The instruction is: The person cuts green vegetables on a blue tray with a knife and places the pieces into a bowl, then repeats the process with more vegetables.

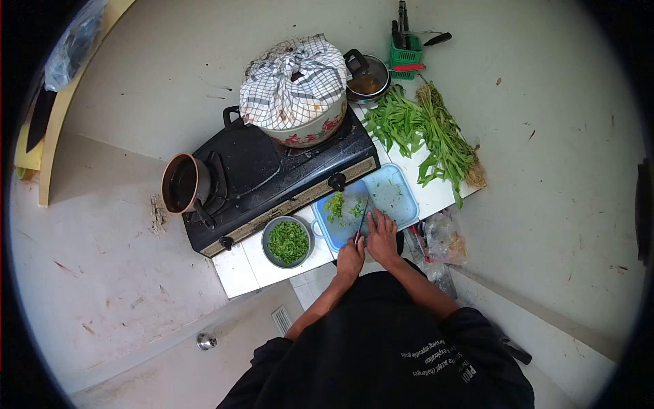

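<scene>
My left hand (pixel 350 258) is closed round the handle of a knife (pixel 363 219), whose blade points away from me over a blue cutting board (pixel 413 213). My right hand (pixel 382 234) lies just right of the blade, its fingers stretched out and apart over the board. Whether anything is under those fingertips is hidden. Chopped greens (pixel 334 205) form a small pile left of the blade, and loose bits are scattered over the board. Beside the board on the left, a grey bowl (pixel 265 251) holds more chopped greens (pixel 288 243).
Behind the board stands a black gas stove (pixel 248 160) with a cloth-covered pot (pixel 310 133) and a small saucepan (pixel 202 178). Leafy stalks with roots (pixel 436 129) lie at right. Farther back are a red-handled pan (pixel 368 76) and a green utensil basket (pixel 407 54).
</scene>
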Demonstrator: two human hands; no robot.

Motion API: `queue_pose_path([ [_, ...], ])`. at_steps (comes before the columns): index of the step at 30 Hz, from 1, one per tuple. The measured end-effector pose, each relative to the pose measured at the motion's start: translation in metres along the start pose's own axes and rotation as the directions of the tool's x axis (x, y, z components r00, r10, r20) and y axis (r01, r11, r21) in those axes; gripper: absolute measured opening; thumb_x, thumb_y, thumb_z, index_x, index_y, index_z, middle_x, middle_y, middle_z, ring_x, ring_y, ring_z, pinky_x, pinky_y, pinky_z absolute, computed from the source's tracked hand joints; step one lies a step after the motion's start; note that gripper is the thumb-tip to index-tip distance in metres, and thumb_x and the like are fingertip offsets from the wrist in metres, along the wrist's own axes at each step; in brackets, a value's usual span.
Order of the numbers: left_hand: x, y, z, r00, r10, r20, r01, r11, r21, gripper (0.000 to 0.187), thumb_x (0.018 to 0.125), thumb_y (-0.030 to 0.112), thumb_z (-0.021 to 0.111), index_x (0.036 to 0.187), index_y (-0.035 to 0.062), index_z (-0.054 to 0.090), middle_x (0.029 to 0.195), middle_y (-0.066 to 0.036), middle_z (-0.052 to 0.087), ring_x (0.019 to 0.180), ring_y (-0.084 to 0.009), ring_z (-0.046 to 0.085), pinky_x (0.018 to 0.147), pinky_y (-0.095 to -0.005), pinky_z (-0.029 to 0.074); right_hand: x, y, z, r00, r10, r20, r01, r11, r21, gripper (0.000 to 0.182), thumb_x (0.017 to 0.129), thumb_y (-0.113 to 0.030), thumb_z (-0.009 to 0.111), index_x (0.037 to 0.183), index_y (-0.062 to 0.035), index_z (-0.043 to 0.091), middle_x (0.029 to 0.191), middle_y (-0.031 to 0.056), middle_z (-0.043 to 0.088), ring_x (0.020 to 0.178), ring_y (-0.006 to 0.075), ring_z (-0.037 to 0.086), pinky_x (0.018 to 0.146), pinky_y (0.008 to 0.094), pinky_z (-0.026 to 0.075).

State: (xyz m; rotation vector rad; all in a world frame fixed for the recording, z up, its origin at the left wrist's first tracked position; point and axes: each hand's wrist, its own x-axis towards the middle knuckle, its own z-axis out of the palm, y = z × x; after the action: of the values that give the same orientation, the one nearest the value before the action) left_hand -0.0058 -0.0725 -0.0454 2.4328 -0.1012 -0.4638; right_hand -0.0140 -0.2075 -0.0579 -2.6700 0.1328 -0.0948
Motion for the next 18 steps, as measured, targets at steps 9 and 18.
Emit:
queue_pose_path([
  [9,-0.005,0.001,0.003,0.999,-0.024,0.03,0.025,0.999,-0.044,0.046,0.102,0.039,0.049,0.101,-0.006,0.061,0.082,-0.035,0.065,0.08,-0.0534,0.064,0.072,-0.06,0.051,0.0,0.0,0.001,1.0,0.012,0.013,-0.012,1.0,0.021,0.063,0.082,-0.009,0.057,0.143,-0.0015,0.045,0.149,0.02,0.034,0.134,0.0389,0.034,0.11,0.0563,0.025],
  [18,-0.003,0.001,0.009,1.0,0.004,-0.019,-0.004,1.0,0.028,0.045,0.102,0.04,0.049,0.099,-0.0034,0.059,0.078,-0.034,0.065,0.075,-0.0514,0.065,0.067,-0.0593,0.052,0.002,0.003,-0.002,1.0,0.007,0.02,-0.006,0.999,-0.048,0.062,0.083,-0.012,0.059,0.142,-0.0017,0.046,0.151,0.0188,0.034,0.135,0.0376,0.034,0.11,0.0565,0.026],
])
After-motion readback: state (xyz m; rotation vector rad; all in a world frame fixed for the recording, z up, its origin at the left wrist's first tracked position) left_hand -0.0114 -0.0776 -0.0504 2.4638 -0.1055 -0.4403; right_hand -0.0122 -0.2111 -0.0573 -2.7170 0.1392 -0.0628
